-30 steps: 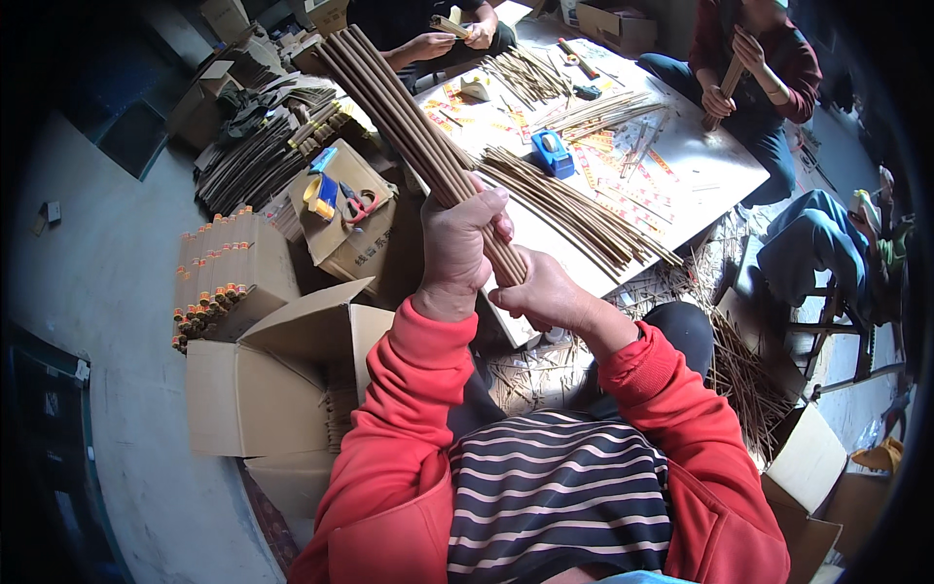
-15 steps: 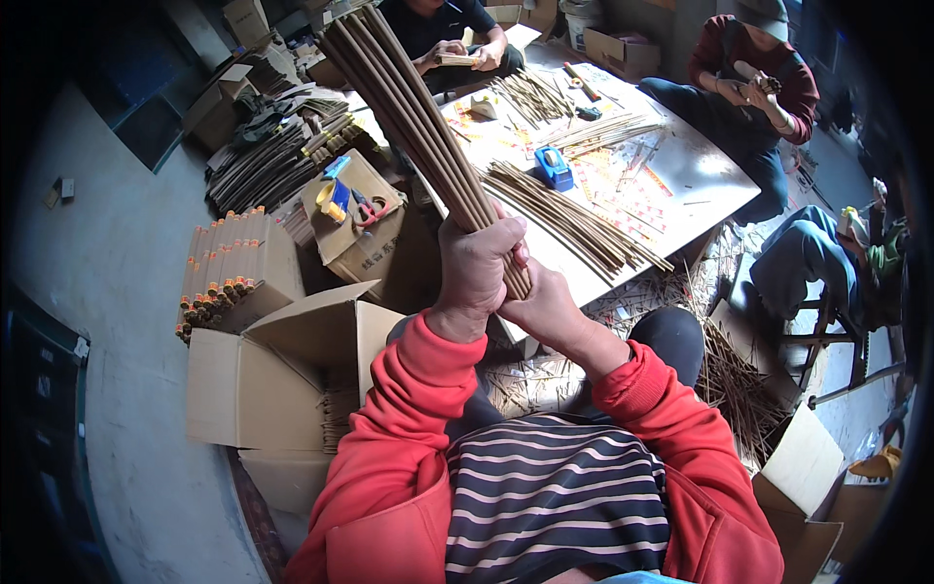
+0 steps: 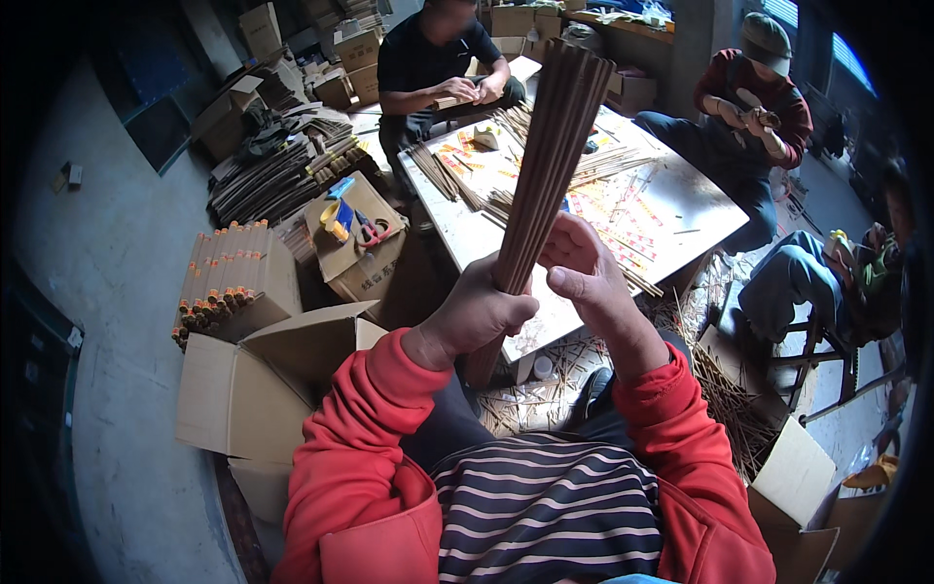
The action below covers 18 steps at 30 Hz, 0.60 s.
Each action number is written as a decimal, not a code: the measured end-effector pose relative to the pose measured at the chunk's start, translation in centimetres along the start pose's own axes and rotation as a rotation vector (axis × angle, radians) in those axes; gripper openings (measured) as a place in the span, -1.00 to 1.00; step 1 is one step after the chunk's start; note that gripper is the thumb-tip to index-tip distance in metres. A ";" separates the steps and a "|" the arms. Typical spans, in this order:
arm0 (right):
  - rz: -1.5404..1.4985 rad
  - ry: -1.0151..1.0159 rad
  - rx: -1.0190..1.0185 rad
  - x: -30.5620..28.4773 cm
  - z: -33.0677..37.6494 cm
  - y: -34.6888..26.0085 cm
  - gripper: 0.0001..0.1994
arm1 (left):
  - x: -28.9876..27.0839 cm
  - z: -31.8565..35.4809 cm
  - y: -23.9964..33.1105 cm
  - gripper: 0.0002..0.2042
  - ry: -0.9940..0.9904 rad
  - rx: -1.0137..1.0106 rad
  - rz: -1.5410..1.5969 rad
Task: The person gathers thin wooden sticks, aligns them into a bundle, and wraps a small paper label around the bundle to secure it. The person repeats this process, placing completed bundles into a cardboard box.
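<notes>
Brown sticks [image 3: 550, 165]: bundle swung upright from its earlier slant.
Left hand [image 3: 477, 316]: clenched round the bundle's base.
Right hand [image 3: 589, 277]: beside it, fingers seemingly loose, tidying.

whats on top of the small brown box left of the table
On the small brown box: a yellow-and-blue tape roll and red-handled scissors. Whatever is inside the box is covered by its closed flaps.

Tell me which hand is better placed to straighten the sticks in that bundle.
Probably the right hand: it lies open against the brown stick bundle with free fingers. The left hand is clenched around it, carrying it.
</notes>
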State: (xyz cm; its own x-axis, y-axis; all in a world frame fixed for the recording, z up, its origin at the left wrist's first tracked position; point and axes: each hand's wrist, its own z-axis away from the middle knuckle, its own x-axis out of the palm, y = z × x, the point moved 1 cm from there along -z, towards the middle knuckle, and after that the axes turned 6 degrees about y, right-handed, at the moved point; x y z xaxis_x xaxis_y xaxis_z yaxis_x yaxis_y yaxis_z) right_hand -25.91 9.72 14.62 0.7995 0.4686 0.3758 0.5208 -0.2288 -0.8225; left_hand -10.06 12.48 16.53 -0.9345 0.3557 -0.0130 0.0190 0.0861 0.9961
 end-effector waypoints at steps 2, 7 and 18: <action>-0.144 -0.010 0.030 1.4 0.2 -0.5 -0.36 | 1.6 0.3 -0.7 -0.92 -0.058 -0.087 -0.067; -0.352 0.107 -0.019 1.8 1.6 -1.1 -0.85 | 1.5 -0.3 -3.3 -0.91 -0.365 -0.190 -0.181; -0.150 0.571 -0.203 0.1 -0.5 -0.8 -0.86 | 4.3 -3.3 -7.4 -0.77 0.400 0.670 -0.966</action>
State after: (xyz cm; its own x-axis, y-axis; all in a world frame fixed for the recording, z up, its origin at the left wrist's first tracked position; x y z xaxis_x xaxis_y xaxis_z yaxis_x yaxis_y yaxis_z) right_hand -26.14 9.53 15.53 0.7179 -0.0095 0.6961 0.6415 -0.3795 -0.6667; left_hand -15.43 10.31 9.36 -0.7072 -0.4161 -0.5716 -0.6691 0.6552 0.3508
